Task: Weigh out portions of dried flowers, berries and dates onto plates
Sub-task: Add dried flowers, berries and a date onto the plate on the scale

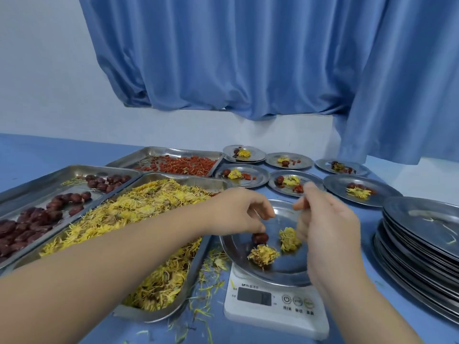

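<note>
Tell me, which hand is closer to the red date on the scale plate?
The left hand. Its fingertips are right at the red date, touching or nearly so. The right hand is over the plate's right side, past a dried flower.

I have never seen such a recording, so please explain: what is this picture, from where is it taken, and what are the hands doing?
No machine here: a camera on a person's head looks down at their bare hands. On the blue table lie trays of dried yellow flowers, dates and red berries, six filled plates and a stack of empty plates. A plate rests on a white scale, holding two flowers and a date. The left hand touches that date; the right hand seems to pinch something small.
</note>
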Demonstrator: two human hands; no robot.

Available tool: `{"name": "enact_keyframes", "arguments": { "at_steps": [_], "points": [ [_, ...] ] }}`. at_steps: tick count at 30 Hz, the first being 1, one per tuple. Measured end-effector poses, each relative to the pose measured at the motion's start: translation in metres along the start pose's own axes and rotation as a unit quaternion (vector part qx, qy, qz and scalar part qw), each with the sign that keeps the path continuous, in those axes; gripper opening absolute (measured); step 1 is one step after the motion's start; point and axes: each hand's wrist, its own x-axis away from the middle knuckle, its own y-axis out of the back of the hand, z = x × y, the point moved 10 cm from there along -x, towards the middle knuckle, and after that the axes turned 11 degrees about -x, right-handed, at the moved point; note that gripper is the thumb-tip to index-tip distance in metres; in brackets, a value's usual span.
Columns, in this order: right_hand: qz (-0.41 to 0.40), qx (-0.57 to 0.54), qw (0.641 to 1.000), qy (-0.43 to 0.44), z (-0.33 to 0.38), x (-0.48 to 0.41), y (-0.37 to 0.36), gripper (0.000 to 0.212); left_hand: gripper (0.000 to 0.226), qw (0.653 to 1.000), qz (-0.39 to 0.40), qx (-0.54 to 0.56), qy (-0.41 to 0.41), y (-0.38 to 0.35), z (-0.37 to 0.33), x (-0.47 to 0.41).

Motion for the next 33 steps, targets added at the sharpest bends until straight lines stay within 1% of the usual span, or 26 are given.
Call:
{"name": "enact_keyframes", "arguments": {
  "at_steps": [3,5,9,12,14,17,19,21,23,26,30,33],
  "points": [
    [0.062,0.039,0.997,0.006,0.012,-0.027,-0.023,0.040,0.018,1.000,-0.012,-0.005,-0.001,0.019,0.009,-0.006],
    [0.097,0.074,0.992,0.013,0.020,-0.045,-0.036,0.039,0.015,0.999,-0.033,-0.018,0.017,0.039,0.024,-0.011],
    [0.175,0.162,0.971,0.009,0.022,-0.076,-0.063,0.034,0.014,0.987,-0.111,-0.083,0.086,0.095,0.078,-0.022],
    [0.198,0.239,0.951,0.001,0.013,-0.096,-0.072,0.030,0.014,0.962,-0.192,-0.102,0.166,0.142,0.133,-0.029],
    [0.201,0.284,0.937,0.002,0.006,-0.109,-0.070,0.031,0.012,0.947,-0.209,-0.125,0.209,0.163,0.167,-0.037],
    [0.202,0.329,0.922,0.016,0.000,-0.124,-0.061,0.038,0.013,0.939,-0.173,-0.151,0.258,0.163,0.217,-0.059],
    [0.195,0.340,0.920,0.019,-0.004,-0.130,-0.054,0.039,0.017,0.936,-0.117,-0.178,0.279,0.148,0.244,-0.076],
    [0.186,0.342,0.921,0.019,-0.007,-0.136,-0.049,0.038,0.020,0.935,-0.045,-0.201,0.288,0.123,0.264,-0.096],
    [0.185,0.341,0.921,0.019,-0.011,-0.141,-0.045,0.037,0.025,0.928,0.008,-0.222,0.300,0.105,0.279,-0.111],
    [0.194,0.334,0.922,0.027,-0.016,-0.145,-0.044,0.036,0.032,0.918,0.027,-0.236,0.318,0.096,0.295,-0.128],
    [0.210,0.322,0.922,0.039,-0.018,-0.146,-0.047,0.031,0.052,0.914,0.039,-0.244,0.321,0.087,0.310,-0.148],
    [0.215,0.310,0.925,0.045,-0.019,-0.146,-0.047,0.031,0.068,0.914,0.069,-0.248,0.313,0.082,0.314,-0.163]
  ]
}}
